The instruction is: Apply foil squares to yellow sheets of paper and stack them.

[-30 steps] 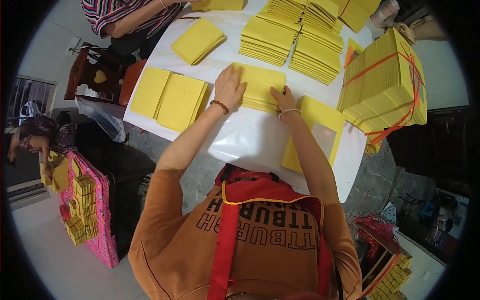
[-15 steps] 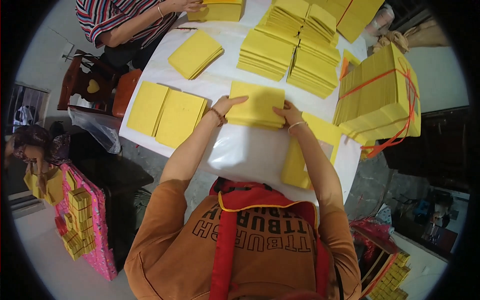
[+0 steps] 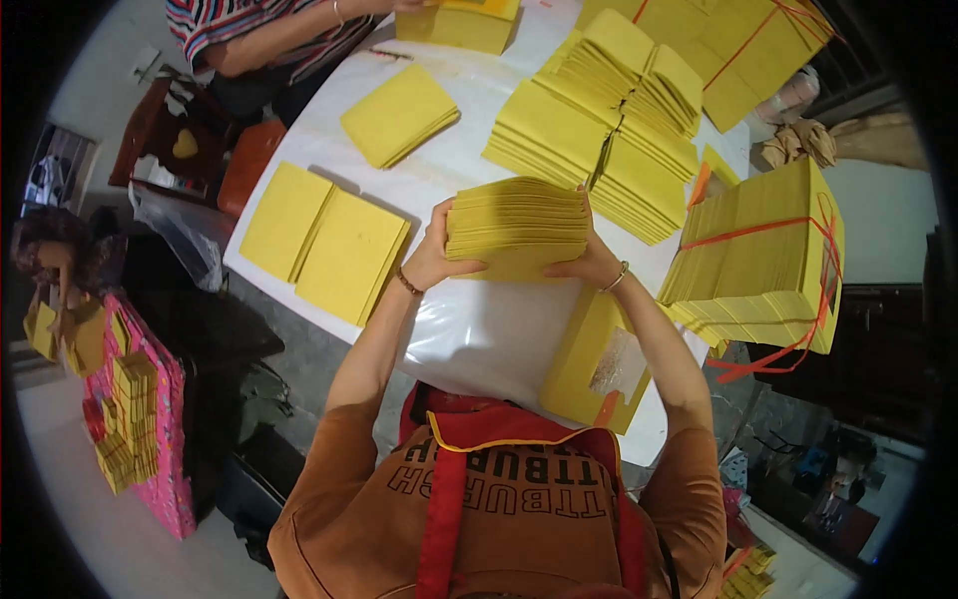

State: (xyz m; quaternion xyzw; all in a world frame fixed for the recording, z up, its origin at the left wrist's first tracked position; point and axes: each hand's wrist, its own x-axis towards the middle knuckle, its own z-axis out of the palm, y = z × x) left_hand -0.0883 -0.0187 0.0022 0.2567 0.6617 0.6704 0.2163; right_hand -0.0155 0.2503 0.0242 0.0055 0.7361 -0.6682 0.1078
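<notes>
Grip closed around both ends of a stack of yellow sheets (image 3: 516, 222), a worker's left hand (image 3: 432, 258) and right hand (image 3: 596, 260) hold it over the near part of a white table (image 3: 474, 92), as seen from the head camera. Thumbs point inward along the stack's near face, while its layered edges, slightly bowed, face up; whether its underside touches the table cannot be told. A brown beaded bracelet (image 3: 407, 283) circles the left wrist, a pale bracelet (image 3: 621, 276) the right. Shiny plastic sheeting (image 3: 474, 334) lies just in front of the stack.

To the left, two flat yellow piles (image 3: 349, 258) lie side by side, with a smaller slanted pile (image 3: 397, 115) farther back. Rows of thicker yellow stacks (image 3: 599, 135) stand beyond the right hand. At the table's right side sits a large yellow block (image 3: 748, 265) bound with red strapping (image 3: 743, 370). Under the right forearm lies a yellow piece with a greyish panel (image 3: 574, 364).

At upper left, a person in a striped top (image 3: 261, 22) reaches toward another yellow block (image 3: 459, 28) at the table's far side. Small yellow bundles (image 3: 135, 399) rest on a pink patterned surface (image 3: 170, 459) at far left, near another person (image 3: 55, 250). The worker wears a brown shirt (image 3: 344, 504) and a red apron (image 3: 444, 524) with yellow trim.
</notes>
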